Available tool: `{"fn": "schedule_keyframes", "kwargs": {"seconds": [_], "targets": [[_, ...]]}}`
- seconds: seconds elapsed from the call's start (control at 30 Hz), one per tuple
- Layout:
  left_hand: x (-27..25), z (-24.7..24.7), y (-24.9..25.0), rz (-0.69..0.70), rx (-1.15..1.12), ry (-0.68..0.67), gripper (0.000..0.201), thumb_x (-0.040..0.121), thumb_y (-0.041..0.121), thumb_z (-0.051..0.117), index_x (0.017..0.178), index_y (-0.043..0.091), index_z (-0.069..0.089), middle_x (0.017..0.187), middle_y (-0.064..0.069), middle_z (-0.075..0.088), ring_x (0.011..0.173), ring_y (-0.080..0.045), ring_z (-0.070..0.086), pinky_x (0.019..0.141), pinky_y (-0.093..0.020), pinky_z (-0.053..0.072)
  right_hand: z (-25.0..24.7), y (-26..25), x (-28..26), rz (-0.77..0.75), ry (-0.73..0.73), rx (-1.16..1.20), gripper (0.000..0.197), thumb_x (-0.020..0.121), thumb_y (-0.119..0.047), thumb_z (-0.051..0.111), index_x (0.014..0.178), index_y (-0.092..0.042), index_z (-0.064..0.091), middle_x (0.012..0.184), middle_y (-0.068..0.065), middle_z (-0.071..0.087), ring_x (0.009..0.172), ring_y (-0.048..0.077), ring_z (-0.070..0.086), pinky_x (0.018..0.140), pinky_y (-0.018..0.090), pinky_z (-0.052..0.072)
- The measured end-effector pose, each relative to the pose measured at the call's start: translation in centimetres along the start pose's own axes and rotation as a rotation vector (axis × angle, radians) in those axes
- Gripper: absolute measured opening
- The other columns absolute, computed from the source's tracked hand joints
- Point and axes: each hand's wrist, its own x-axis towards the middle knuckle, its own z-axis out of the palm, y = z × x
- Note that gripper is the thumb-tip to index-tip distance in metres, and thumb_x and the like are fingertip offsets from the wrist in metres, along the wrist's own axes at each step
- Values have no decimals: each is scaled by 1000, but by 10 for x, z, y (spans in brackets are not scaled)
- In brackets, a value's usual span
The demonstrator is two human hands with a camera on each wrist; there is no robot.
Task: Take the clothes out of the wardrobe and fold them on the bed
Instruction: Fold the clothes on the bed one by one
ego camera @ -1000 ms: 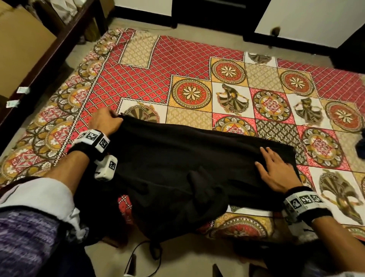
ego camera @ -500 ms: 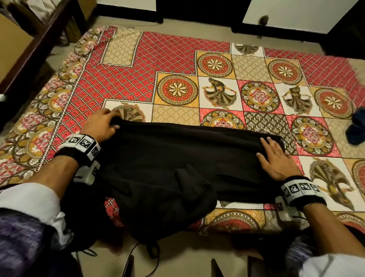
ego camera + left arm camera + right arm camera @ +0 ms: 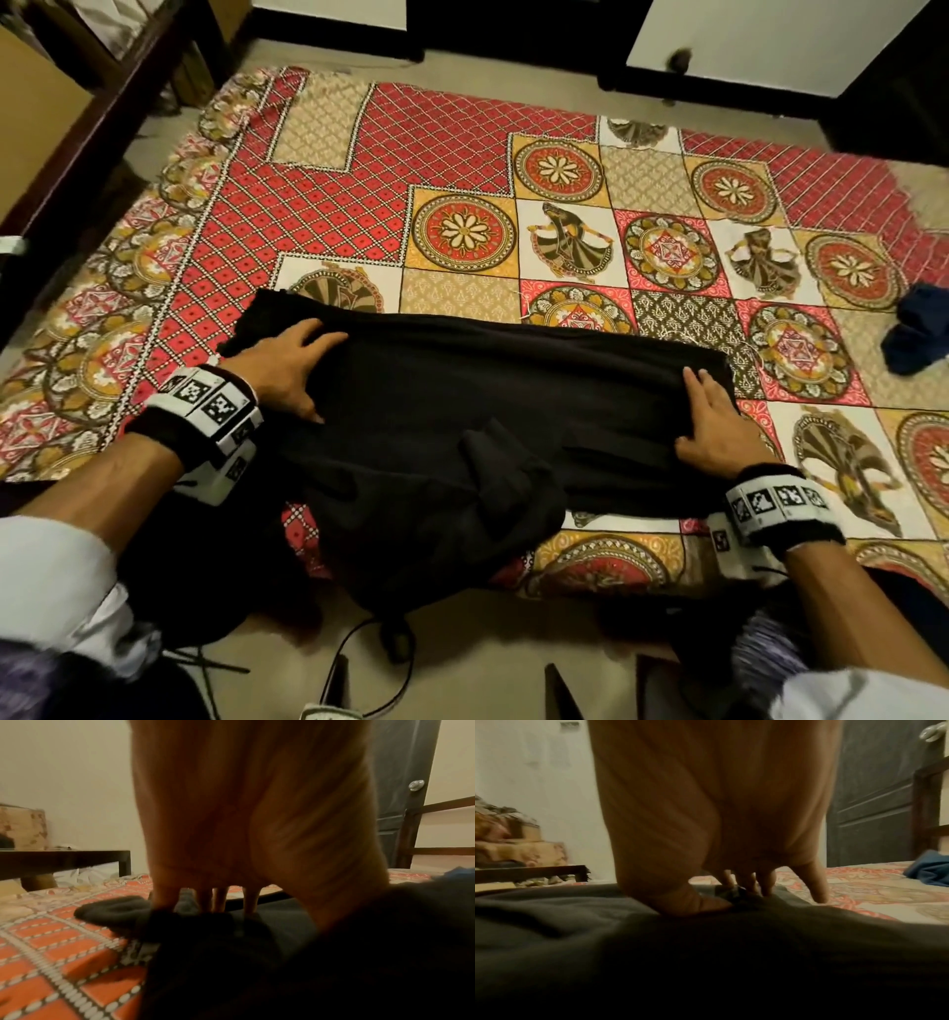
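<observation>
Two hands on one black garment [image 3: 462, 411], which lies on the bed [image 3: 436, 154] near its front edge, lower part drooping over that edge toward the floor; long axis runs left to right across the person's front, far edge already a straight fold line.

Left hand [image 3: 287, 367] sits at the garment's left end, fingers spread fairly flat and pointing right across the cloth, a small tab of fabric sticking out beyond it; the left wrist view shows the fingers [image 3: 221, 898] pressing down on the cloth, not curled round it.

Right hand [image 3: 719, 426] rests at the right end, palm down, fingers extended toward the far right corner; in the right wrist view the thumb lies flat on the fabric and the little finger [image 3: 816, 882] touches the bedspread just beside the edge.

Each end thus has its own hand on it; judgement: next fold likely brings one end across along that axis, or lifts the hanging part up.

A blue garment [image 3: 919, 334] lies well apart at far right.
</observation>
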Motion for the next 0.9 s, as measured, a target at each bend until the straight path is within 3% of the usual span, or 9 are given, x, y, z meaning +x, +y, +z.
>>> {"fn": "schedule_keyframes", "kwargs": {"seconds": [0.1, 0.2, 0.37, 0.47, 0.6, 0.63, 0.7, 0.8, 0.9], "targets": [[-5, 2, 4, -91, 114, -91, 137, 64, 56, 88, 160, 34, -7, 167, -9, -10, 156, -30, 2, 122, -57, 14, -5, -22, -18, -142, 47, -57, 117, 80, -22, 77, 165, -29, -4, 173, 0, -7, 159, 21, 4, 123, 60, 19], [-10, -5, 6, -39, 129, -58, 140, 60, 60, 89, 160, 34, -4, 167, -11, -7, 156, -29, -5, 123, -58, 5, 2, -43, -42, -348, 62, 10, 100, 80, -29, 75, 163, -34, 20, 173, 1, 3, 159, 21, 7, 125, 59, 18], [-18, -30, 28, 279, -378, 200, 91, 70, 56, 85, 148, 45, 39, 160, 10, 22, 146, -18, 28, 119, -43, 27, 20, -97, -78, -546, -94, 14, 88, 78, -52, 51, 160, -46, 23, 173, -9, 1, 159, 15, -2, 126, 57, 8], [-15, -19, 45, 370, -272, -27, 65, 67, 51, 90, 123, 43, 59, 123, 8, 52, 114, -10, 51, 102, -30, 43, 19, -107, -86, -560, -179, -40, 78, 77, -56, 50, 153, -50, 39, 172, -9, 12, 159, 15, 6, 127, 55, 14], [-8, -11, 45, 233, -182, -389, 42, 61, 37, 94, 93, 26, 68, 78, 4, 65, 65, -5, 57, 60, -24, 46, -12, -93, -80, -472, -17, 265, 39, 80, -49, 58, 114, -45, 76, 129, -22, 69, 121, 0, 62, 106, 37, 50], [-8, -14, 43, 206, -205, -470, 39, 62, 35, 95, 91, 24, 70, 70, 6, 64, 59, -4, 55, 57, -23, 44, -15, -92, -80, -457, 70, 278, 39, 81, -49, 56, 115, -44, 76, 125, -21, 71, 116, 1, 64, 102, 37, 53], [-7, -20, 37, 195, -234, -523, 40, 59, 46, 94, 86, 26, 73, 66, 8, 64, 58, -4, 55, 58, -22, 43, -10, -98, -81, -485, 85, 133, 51, 83, -46, 55, 133, -44, 66, 151, -10, 55, 136, 12, 51, 109, 41, 49], [-4, -29, 38, 268, -396, -171, 47, 59, 68, 84, 92, 35, 74, 87, 10, 70, 78, -6, 63, 76, -27, 50, 9, -114, -94, -532, -138, -143, 71, 84, -44, 54, 154, -46, 40, 171, 0, 19, 156, 28, 20, 121, 50, 32], [4, -33, 61, 397, -327, 348, 66, 76, 73, 68, 136, 47, 54, 146, 9, 44, 133, -9, 42, 112, -36, 37, 8, -124, -107, -500, -158, -165, 67, 89, -41, 57, 154, -42, 40, 173, -2, 13, 158, 29, 14, 120, 51, 33]]}}
